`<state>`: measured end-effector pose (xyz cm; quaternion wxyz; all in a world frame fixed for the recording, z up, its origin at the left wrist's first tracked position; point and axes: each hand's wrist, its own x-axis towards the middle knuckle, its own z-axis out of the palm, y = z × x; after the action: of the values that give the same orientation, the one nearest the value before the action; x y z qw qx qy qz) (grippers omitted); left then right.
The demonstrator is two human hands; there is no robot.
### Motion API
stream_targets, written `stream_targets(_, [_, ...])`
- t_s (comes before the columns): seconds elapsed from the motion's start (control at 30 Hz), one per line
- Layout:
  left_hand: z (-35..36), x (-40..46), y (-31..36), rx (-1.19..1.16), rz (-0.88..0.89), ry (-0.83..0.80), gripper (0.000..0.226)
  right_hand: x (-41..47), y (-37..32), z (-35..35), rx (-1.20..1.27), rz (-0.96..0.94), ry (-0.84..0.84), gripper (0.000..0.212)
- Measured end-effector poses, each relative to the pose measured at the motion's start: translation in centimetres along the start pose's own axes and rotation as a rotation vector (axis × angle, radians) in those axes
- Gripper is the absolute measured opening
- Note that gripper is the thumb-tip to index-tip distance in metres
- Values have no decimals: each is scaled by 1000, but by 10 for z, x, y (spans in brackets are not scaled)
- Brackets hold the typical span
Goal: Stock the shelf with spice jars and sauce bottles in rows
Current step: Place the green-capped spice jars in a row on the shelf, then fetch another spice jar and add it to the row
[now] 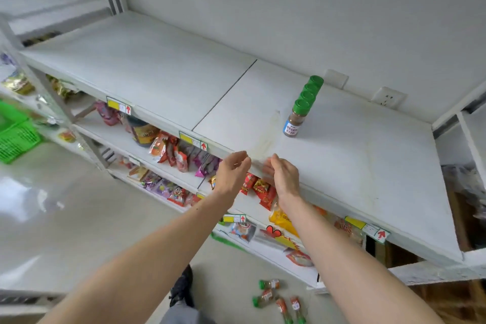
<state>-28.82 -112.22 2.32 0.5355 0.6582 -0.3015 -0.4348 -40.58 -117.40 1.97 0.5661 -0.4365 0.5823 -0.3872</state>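
Right now your left hand point(232, 169) and right hand point(282, 175) hover side by side at the near edge of the white shelf point(342, 166), fingers loosely curled and holding nothing. Farther back on the right, four green-capped spice jars point(302, 108) stand in a single row running away from you. Down on the floor point(79, 205), near your shoe point(182, 287), more jars point(278, 300) lie on their sides.

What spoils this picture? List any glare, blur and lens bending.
Head view: wide-angle bending curves the shelf edges and stretches the forearms; pale glare patches on the floor at left; motion blur softens the left hand, the right hand and the packets below; the front spice jar label is too soft to read; light is even, shadows faint.
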Motion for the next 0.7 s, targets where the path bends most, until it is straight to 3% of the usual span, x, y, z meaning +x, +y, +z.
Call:
stream_targets(0.17, [-47,-50,-21,-6,10,136,24,-42,27,28,-38,8,-166,22])
stream_targets(0.23, [-68,-67,-33,-18,-20,200,30,-62,39,40,-81,11,-223,22])
stream_targets(0.4, [-121,-119,-61,-63,-51,320,27,-116,73,71,-192,36,-329,39])
stream_targets(0.53, [-160,-177,-79,-117,-68,389,19,-173,96,91,-176,44,-399,20])
stream_targets(0.7, [-207,-261,-114,-133,-112,473,26,-259,135,111,-223,47,-487,18])
